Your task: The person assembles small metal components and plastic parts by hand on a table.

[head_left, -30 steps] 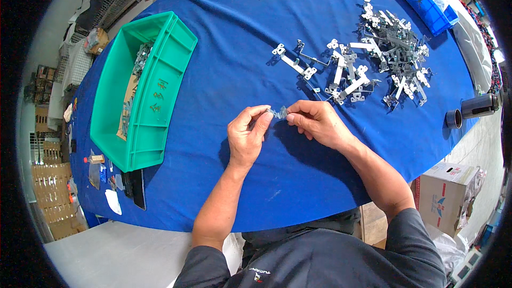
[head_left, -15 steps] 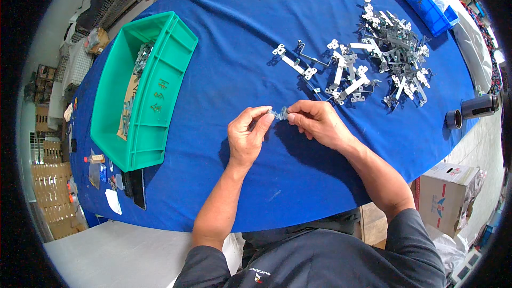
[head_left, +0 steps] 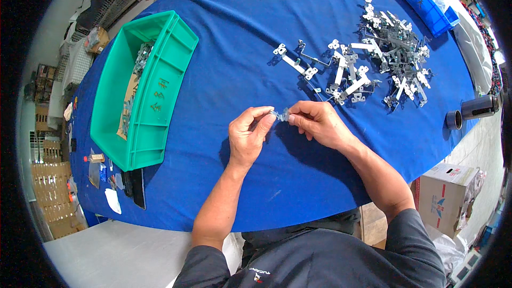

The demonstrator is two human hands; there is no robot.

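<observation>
A small silvery metal bracket (head_left: 280, 116) is held up over the blue cloth at the middle of the table. My left hand (head_left: 247, 137) pinches one end between thumb and forefinger. At the other end my right hand (head_left: 321, 124) has it between thumb and fingertips. My fingers hide part of the piece, so its full shape cannot be made out. Beyond my right hand lie several loose metal brackets (head_left: 349, 77), and past them a large heap of similar brackets (head_left: 400, 48).
On the left stands a green plastic crate (head_left: 178, 56) with metal parts in it. A blue bin (head_left: 413, 0) sits at the far right, a dark cylindrical flask (head_left: 478, 108) at the right edge. Beside the crate lies a dark flat object (head_left: 138, 189); a cardboard box (head_left: 445, 194) is below right.
Both hands have barely shifted. The bracket between them has turned slightly, and a little more of it shows between my fingertips.
</observation>
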